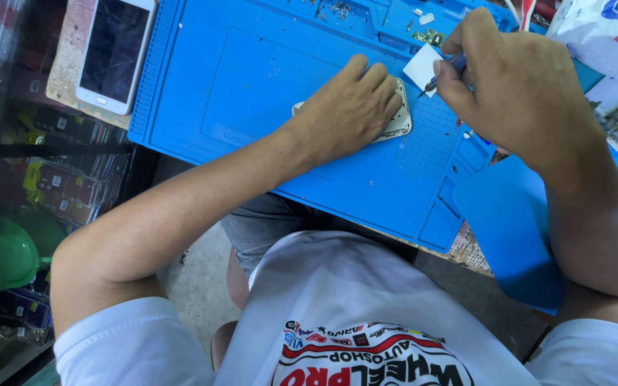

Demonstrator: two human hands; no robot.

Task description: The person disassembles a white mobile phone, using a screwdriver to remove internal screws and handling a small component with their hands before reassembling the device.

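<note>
Left hand (348, 107) lay flat, fingers together, pressing an opened phone body (400, 120) onto the blue work mat (252, 78); only its pale edge showed at the hand's 3 o'clock. Right hand (513, 86) pinched a thin pointed tool (443, 74), tip at 9 o'clock, aimed at that edge. A small white square (422, 66) lay at the phone's 1 o'clock. Judged: body light, rigid, internals fragile; steady it by the outer frame. A white phone (114, 51) sat well apart at 10 o'clock.
</note>
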